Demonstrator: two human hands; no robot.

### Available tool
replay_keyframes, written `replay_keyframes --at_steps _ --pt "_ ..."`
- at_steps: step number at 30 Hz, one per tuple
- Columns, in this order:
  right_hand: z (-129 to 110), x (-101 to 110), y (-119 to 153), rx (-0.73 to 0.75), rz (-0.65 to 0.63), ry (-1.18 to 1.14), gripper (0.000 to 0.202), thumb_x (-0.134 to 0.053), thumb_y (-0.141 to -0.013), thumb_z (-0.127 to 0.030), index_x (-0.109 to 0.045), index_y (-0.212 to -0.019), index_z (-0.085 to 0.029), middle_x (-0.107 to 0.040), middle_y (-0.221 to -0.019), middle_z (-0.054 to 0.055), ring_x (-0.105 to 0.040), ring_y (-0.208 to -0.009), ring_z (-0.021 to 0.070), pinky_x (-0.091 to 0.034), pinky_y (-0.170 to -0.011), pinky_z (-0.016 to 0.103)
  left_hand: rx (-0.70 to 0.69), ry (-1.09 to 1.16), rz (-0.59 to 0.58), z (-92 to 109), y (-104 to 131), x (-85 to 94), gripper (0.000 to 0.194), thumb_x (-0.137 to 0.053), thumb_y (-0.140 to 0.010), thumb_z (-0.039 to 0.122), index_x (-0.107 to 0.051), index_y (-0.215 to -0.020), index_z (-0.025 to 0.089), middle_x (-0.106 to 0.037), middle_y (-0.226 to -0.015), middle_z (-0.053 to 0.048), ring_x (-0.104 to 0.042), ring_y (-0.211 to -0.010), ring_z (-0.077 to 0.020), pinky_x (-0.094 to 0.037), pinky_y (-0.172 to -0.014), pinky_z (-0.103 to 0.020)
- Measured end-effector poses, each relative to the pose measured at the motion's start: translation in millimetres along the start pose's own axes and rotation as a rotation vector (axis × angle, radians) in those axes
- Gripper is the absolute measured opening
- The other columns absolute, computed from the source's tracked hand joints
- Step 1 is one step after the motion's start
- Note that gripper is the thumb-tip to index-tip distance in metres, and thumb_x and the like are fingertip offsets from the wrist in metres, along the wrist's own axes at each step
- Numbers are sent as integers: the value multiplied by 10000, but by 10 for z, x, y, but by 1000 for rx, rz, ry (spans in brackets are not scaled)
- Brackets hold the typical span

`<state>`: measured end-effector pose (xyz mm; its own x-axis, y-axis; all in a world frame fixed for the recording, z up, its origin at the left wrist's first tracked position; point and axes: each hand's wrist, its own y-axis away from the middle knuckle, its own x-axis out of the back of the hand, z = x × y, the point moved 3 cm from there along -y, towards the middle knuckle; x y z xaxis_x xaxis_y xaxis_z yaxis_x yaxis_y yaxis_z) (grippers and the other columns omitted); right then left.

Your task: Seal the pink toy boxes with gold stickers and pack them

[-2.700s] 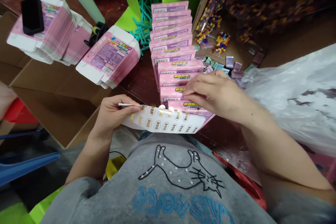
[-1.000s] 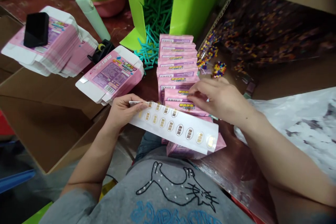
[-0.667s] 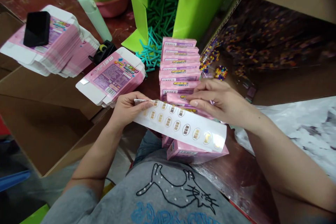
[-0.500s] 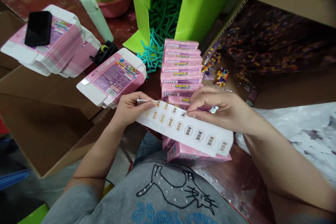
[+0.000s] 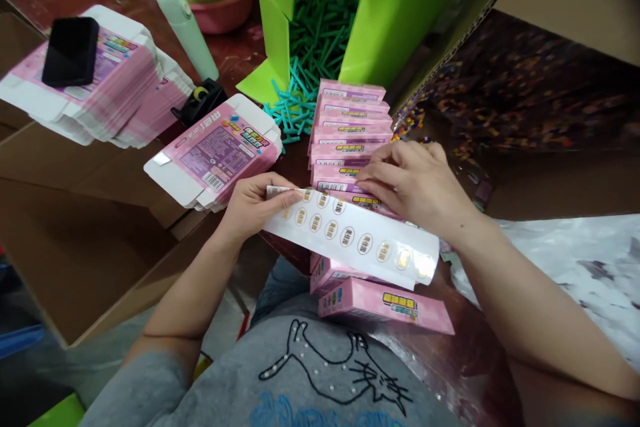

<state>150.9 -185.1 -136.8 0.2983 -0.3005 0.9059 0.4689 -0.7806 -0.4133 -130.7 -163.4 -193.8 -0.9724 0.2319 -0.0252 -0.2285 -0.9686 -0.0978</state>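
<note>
While left hand [image 5: 257,208] pinches sticker sheet [image 5: 356,237], right hand [image 5: 417,183] bunches fingers at pink boxes [image 5: 334,173] (grip unclear).

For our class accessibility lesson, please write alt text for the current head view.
Left hand holds a white sheet of oval stickers; right hand is at a row of pink cardboard boxes.

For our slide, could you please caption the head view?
Left hand holds sticker sheet beside row of pink boxes.

Phone [image 5: 71,51] on leftmost carton stack [image 5: 120,83]; tape dispenser [image 5: 199,103] left of box row [image 5: 350,135].
</note>
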Motion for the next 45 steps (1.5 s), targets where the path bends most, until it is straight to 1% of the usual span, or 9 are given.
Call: replay_keyframes --at_steps 5,10,14,25,29,33,37,40,45 --pt "-10 112 -75 53 -72 -346 294 -637 -1087 -510 -840 -1153 -308 -769 -1143 91 -697 -1087 294 -498 -925 477 -16 -28 -40 78 -74 -88 197 -929 -759 368 -824 -772 203 -782 -725 -19 -623 -584 -117 -471 -529 -218" --pt "-93 220 -192 33 -84 -697 157 -748 -1032 -429 -815 -987 -295 -796 -949 38 -733 -915 225 -589 -848 415 -31 -74 -41 85 -143 -154 230 -910 -781 408 -829 -806 194 -768 -719 -24 -601 -582 -122 -432 -511 -222" --pt "104 116 -327 -41 15 -595 171 -744 -1018 -426 -793 -955 -275 -788 -975 65 -723 -896 241 -596 -822 425 -24 -95 -24 58 -189 -163 261 -899 -796 429 -816 -808 182 -741 -693 -15 -590 -581 -123 -427 -522 -223" --pt "316 -61 -436 21 -21 -91 190 -664 -1066 -399 -817 -1039 -290 -740 -1118 93 -684 -1081 310 -453 -951 494 -114 -119 -120 93 -282 -165 489 -670 -993 661 -681 -847 194 -611 -743 -2 -505 -630 -125 -402 -538 -243" --pt "247 56 -489 97 -72 -326 282 -674 -1061 -529 -848 -1114 -314 -785 -1108 84 -711 -1080 293 -507 -958 484 -118 -102 -128 132 -344 -245 534 -695 -962 698 -661 -783 195 -584 -705 7 -477 -616 -123 -391 -537 -249" --pt "122 195 -553 166 -139 -662 235 -717 -1043 -477 -819 -981 -276 -792 -953 48 -733 -904 219 -576 -837 396 -95 -108 -119 120 -416 -294 511 -692 -958 686 -702 -804 199 -629 -692 4 -509 -595 -134 -408 -537 -263" --pt "319 159 -677 -13 -29 -588 189 -744 -1006 -436 -781 -938 -263 -779 -952 56 -710 -844 217 -572 -778 385 -328 -349 -36 162 -507 -287 405 -650 -1012 556 -745 -817 214 -755 -843 -49 -671 -819 -207 -534 -813 -358" --pt "474 -1 -778 16 -55 -445 180 -733 -988 -391 -767 -902 -237 -761 -925 60 -708 -828 219 -557 -772 374 -495 -493 -77 216 -540 -343 290 -649 -1038 428 -777 -874 225 -833 -1042 -68 -728 -1023 -234 -465 -1065 -428" --pt "517 -124 -810 45 -8 -267 149 -729 -979 -327 -753 -1077 -218 -763 -1041 85 -706 -869 237 -521 -797 377 -555 -500 -164 264 -541 -456 244 -651 -1057 357 -768 -890 223 -855 -1019 -48 -751 -996 -221 -443 -1033 -424"
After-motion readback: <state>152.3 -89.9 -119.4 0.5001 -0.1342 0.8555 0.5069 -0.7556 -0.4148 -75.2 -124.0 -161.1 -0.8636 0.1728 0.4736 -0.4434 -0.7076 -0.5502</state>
